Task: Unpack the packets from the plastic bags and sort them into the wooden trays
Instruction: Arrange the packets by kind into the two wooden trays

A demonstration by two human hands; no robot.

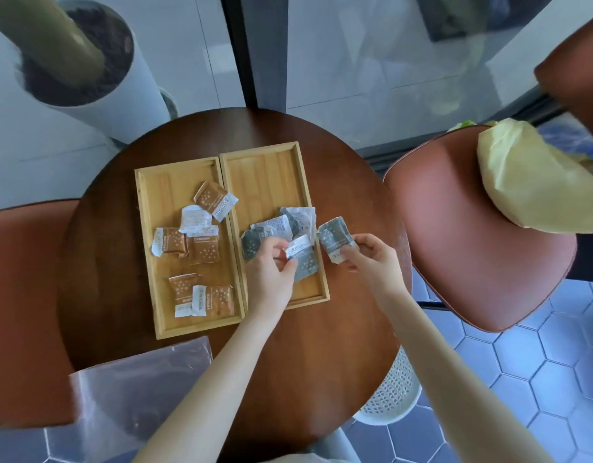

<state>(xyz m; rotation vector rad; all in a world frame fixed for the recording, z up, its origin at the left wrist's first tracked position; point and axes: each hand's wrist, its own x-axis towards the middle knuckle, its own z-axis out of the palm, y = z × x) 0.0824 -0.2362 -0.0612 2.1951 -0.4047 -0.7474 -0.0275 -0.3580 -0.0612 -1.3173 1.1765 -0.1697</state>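
Note:
Two wooden trays lie side by side on a round brown table. The left tray [144,208] holds several brown packets [203,248]. The right tray [265,168] holds several grey packets [297,218] near its front half. My left hand [271,265] pinches a grey packet [303,262] over the right tray. My right hand [372,259] grips another grey packet [335,240] just past that tray's right rim. An empty clear plastic bag [138,385] lies flat at the table's near left edge.
A brown chair [455,228] to the right carries a yellow bag [529,182]. Another brown seat [21,312] sits at the left. A white planter [114,105] stands behind the table, and a white perforated basket [392,392] sits on the hexagon-tiled floor.

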